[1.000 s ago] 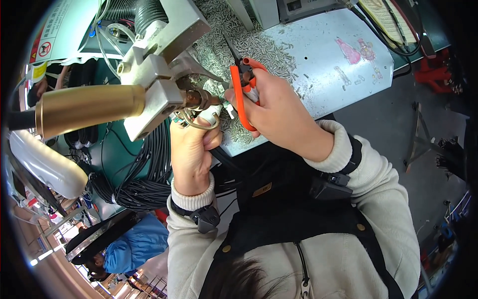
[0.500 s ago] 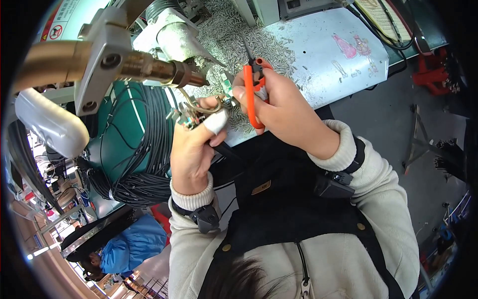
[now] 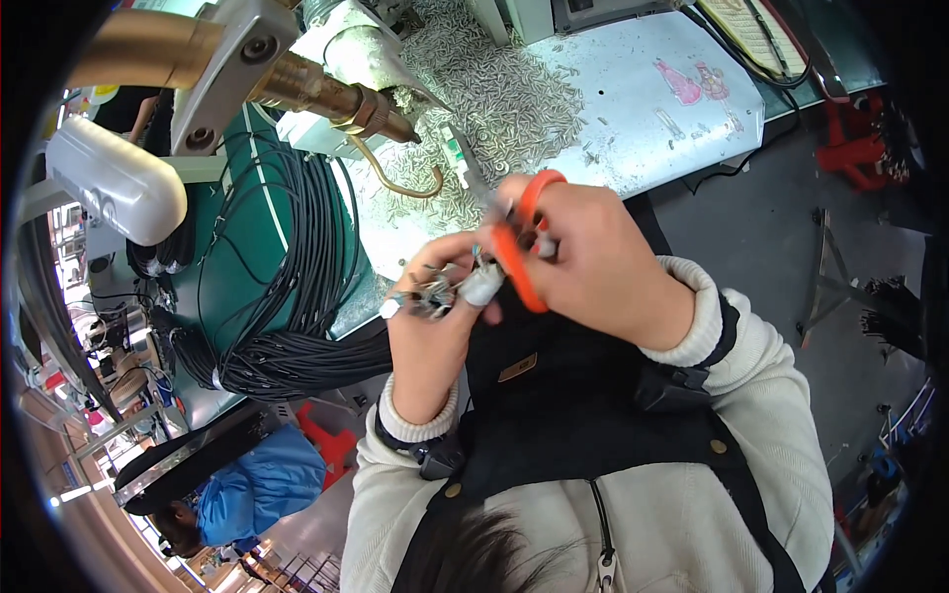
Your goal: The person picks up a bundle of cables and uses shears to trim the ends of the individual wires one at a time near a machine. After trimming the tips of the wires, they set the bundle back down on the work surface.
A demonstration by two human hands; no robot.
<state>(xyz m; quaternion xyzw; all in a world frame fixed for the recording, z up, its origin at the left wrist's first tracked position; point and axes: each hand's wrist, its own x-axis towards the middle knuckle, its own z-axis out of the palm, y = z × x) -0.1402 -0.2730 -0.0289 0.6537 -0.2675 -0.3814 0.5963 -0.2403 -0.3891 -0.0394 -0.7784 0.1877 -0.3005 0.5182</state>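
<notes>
The right hand (image 3: 593, 262) is gripping a pair of orange-handled snips (image 3: 514, 252), its grip clenched around the handles, with the blades pointing up and away toward the counter (image 3: 633, 109). The left hand (image 3: 435, 306) is pinching a small metal connector piece with short wires (image 3: 440, 289) between thumb and fingers, its grip closed on that piece; a fingertip is wearing a white covering. Both hands are meeting in front of the person's chest, just off the near edge of the counter, and the snips are touching or almost touching the wire piece, though motion blur is making the exact contact hard to tell.

On the counter, a wide heap of small grey metal parts (image 3: 494, 89) is spreading from the far edge toward the middle. At the counter's left end, a brass-coloured machine nozzle (image 3: 326, 94) is jutting out from a grey bracket. A thick bundle of black cables (image 3: 297, 296) is hanging over the green surface to the left. Below, another person in a blue top (image 3: 247, 494) is standing on the floor.
</notes>
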